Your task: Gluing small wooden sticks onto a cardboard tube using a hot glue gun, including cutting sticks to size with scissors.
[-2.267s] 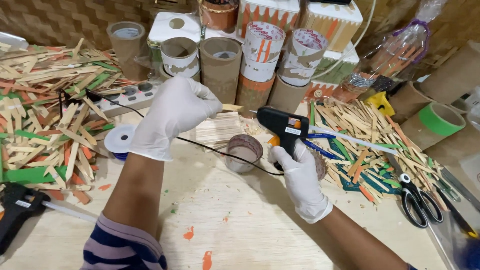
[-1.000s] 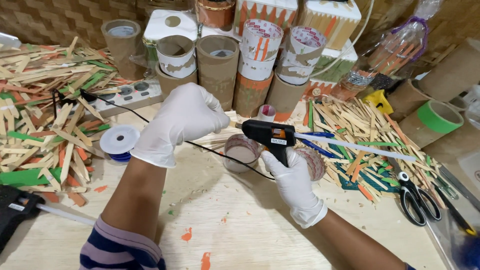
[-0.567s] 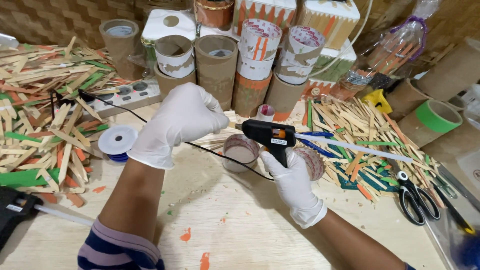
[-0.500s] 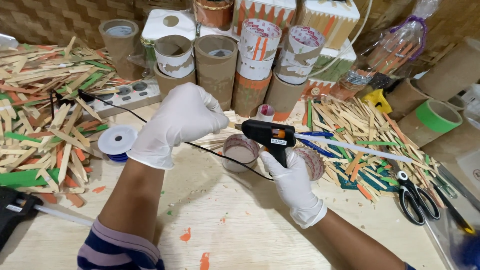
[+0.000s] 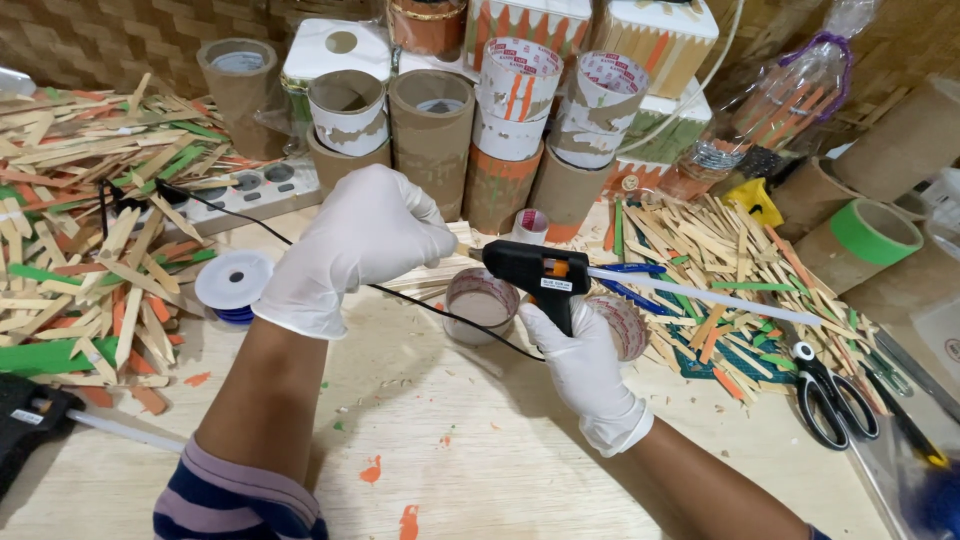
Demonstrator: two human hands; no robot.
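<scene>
My right hand (image 5: 583,366), in a white glove, grips a black glue gun (image 5: 540,276) by its handle, nozzle pointing left, with a clear glue stick (image 5: 700,296) jutting from its back. My left hand (image 5: 362,240), also gloved, is closed over a flat piece made of wooden sticks (image 5: 432,272), right at the gun's nozzle. The gun's black cord (image 5: 440,312) runs left under my left hand. Two tape rolls (image 5: 481,304) lie just below the gun.
Piles of wooden and coloured sticks (image 5: 90,240) lie left, with another pile of sticks (image 5: 720,270) to the right. Cardboard tubes (image 5: 430,130) and decorated boxes stand at the back. A power strip (image 5: 245,190), a white spool (image 5: 233,283), scissors (image 5: 830,395), a second glue gun (image 5: 30,425) and a green-topped tube (image 5: 870,235) surround the work spot.
The glue gun has moved left toward my left hand, and its nozzle now meets the stick piece. Over the last second both hands have barely moved.
</scene>
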